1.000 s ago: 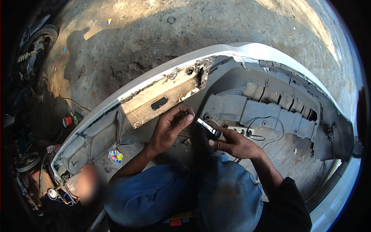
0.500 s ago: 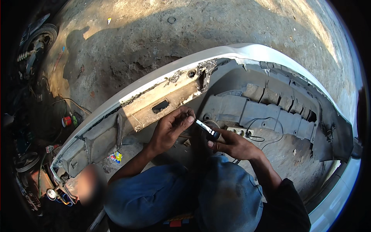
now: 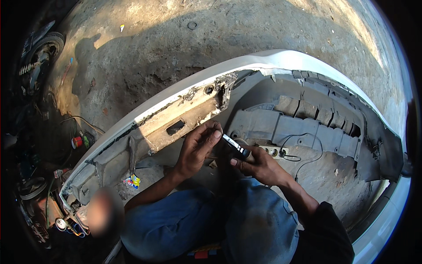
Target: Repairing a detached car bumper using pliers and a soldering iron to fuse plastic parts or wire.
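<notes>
Head view: at frame centre the right hand [image 3: 259, 167] pinches a small dark tool [image 3: 235, 147] with a pale tip; fingers closed round its lower end. The left hand [image 3: 198, 149] has its fingers curled together, touching the tool's upper tip. Tool judged light, stiff, easily gripped at the lower end. Both work inside an upturned white bumper [image 3: 281, 59] on the ground. Containers: a small red tin [image 3: 77, 142] at left, contents unseen.
</notes>
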